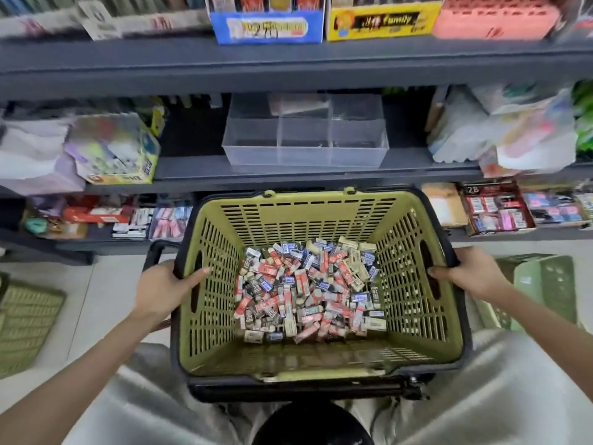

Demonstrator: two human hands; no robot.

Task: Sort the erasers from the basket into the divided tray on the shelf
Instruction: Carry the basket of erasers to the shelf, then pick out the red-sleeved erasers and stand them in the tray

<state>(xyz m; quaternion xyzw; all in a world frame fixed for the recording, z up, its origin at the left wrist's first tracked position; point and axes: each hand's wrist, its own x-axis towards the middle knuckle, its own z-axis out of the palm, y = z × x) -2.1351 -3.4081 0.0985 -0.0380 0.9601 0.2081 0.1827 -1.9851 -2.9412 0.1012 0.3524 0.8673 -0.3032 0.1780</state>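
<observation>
- Shelf (192,170): goods either side blurred, labels mostly unreadable.
- Basket (308,216): green, held below the shelf's front edge; underside hidden.
- Divided tray (305,154): clear, at the shelf's front edge; contents hard to make out.
- Erasers (308,287): heaped on the basket floor, between the hands, apart from both.
- Left hand (167,287) grasps the left rim, right hand (471,271) the right rim; fingers hidden outside.

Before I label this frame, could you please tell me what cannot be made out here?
Head view:
Divided tray: contents blurred behind its frosted walls.
Erasers: labels too small; lower ones buried under the pile.
Left hand and right hand: fingers hidden behind the basket rim they hold.
Display boxes: tops cut off by the upper edge.
</observation>
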